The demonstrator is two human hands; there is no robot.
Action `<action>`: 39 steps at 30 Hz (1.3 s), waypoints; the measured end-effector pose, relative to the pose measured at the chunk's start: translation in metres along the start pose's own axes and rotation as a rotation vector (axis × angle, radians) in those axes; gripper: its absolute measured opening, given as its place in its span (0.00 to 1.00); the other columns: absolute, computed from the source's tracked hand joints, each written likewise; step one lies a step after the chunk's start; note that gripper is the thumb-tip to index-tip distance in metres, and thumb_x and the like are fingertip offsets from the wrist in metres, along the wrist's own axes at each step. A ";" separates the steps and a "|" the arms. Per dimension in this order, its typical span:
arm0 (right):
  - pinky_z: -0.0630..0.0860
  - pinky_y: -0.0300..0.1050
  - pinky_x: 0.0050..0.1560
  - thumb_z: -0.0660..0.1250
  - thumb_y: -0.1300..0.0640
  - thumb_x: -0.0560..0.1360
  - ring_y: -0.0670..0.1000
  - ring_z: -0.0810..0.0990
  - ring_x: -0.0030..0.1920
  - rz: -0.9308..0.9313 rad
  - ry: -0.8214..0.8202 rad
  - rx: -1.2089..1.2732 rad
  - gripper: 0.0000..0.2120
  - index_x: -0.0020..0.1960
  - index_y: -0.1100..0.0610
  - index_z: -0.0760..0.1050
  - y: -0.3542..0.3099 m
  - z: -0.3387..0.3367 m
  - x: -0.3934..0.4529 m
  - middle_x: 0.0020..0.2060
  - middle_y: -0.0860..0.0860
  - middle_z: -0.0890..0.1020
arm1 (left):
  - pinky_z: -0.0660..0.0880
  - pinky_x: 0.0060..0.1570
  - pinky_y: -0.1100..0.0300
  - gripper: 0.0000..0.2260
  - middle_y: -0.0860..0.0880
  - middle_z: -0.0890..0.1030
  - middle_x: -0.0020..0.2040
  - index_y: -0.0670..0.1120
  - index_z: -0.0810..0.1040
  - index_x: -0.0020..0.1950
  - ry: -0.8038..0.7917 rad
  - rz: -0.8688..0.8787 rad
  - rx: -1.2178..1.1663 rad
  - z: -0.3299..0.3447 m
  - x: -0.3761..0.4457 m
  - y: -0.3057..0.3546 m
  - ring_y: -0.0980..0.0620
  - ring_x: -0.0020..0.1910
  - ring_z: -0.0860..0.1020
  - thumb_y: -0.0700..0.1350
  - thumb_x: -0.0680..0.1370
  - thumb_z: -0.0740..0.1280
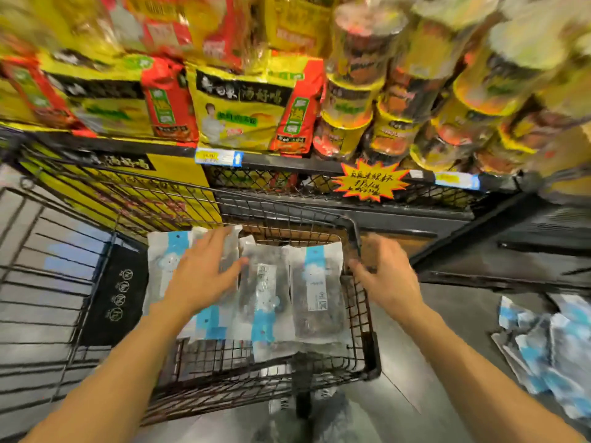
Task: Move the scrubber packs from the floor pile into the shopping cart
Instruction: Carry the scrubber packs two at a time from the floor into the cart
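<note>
Resting inside the black wire-mesh shopping cart (367, 318), several clear plastic scrubber packs with blue-and-white header cards (311, 292) lie flat, side by side, covering most of the basket floor from its left wall to its right wall. The near strip of the basket floor is bare mesh.

Left hand (200, 273): palm down, fingers extended and spread, laid on the packs at the left side of the basket. The fingers are not curled around any pack; the hand is released.

Right hand (388, 276): positioned at the right wall of the basket, close to its far right corner. The fingertips (358, 266) are bent down at the rim. Motion blur prevents telling whether they grip the rim or only touch it. No pack is in this hand.

A loose pile of the same blue-and-white packs (550, 343) lies on the grey floor (447, 314), to the right of the cart and apart from it.

Beyond the far edge of the cart stands a dark metal shelf (287, 163) carrying yellow-and-red noodle bags (243, 113) at its left and centre, and stacked yellow cup containers (396, 123) at its right. An orange star-shaped price sign (372, 180) hangs from the front edge of the shelf. A black panel with white round symbols (120, 292) sits against the left side of the basket.
</note>
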State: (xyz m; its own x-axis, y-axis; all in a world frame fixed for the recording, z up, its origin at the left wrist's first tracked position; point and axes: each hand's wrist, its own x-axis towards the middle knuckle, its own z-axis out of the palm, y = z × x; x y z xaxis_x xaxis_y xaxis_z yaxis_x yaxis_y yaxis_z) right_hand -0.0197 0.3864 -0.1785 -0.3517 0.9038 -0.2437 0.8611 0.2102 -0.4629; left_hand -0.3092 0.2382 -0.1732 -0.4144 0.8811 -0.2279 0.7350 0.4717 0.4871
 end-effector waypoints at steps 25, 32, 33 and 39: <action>0.38 0.57 0.81 0.29 0.13 0.58 0.56 0.38 0.84 0.735 0.536 -0.115 0.64 0.85 0.49 0.40 0.356 -0.296 -0.334 0.84 0.54 0.39 | 0.43 0.82 0.44 0.47 0.47 0.41 0.85 0.54 0.43 0.85 -0.139 1.175 0.419 0.124 -0.083 0.567 0.47 0.84 0.41 0.79 0.72 0.37; 0.38 0.56 0.81 0.38 0.15 0.66 0.56 0.37 0.83 1.002 0.593 -0.055 0.57 0.85 0.50 0.38 0.453 -0.319 -0.444 0.83 0.53 0.37 | 0.42 0.81 0.44 0.46 0.49 0.41 0.85 0.54 0.42 0.85 -0.233 1.397 0.418 0.229 -0.152 0.703 0.49 0.84 0.41 0.79 0.73 0.39; 0.39 0.57 0.81 0.41 0.16 0.69 0.56 0.37 0.84 1.037 0.602 -0.043 0.56 0.85 0.50 0.38 0.464 -0.320 -0.456 0.83 0.54 0.37 | 0.42 0.81 0.44 0.45 0.49 0.41 0.85 0.54 0.42 0.85 -0.242 1.425 0.418 0.243 -0.161 0.721 0.49 0.84 0.41 0.79 0.74 0.40; 0.41 0.57 0.82 0.36 0.15 0.63 0.56 0.41 0.84 1.244 0.643 -0.031 0.60 0.85 0.50 0.41 0.526 -0.322 -0.502 0.84 0.54 0.41 | 0.44 0.81 0.43 0.47 0.49 0.43 0.85 0.54 0.43 0.85 -0.347 1.581 0.414 0.314 -0.208 0.805 0.49 0.84 0.43 0.79 0.72 0.40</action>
State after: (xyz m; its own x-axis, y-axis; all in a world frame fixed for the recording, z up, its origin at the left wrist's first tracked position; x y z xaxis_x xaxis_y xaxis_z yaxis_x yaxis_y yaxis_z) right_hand 0.7277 0.1635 -0.0251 0.8591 0.5100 -0.0436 0.4906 -0.8447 -0.2140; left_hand 0.5367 0.4450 0.0016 0.9132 0.4048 0.0468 0.3913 -0.9032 0.1762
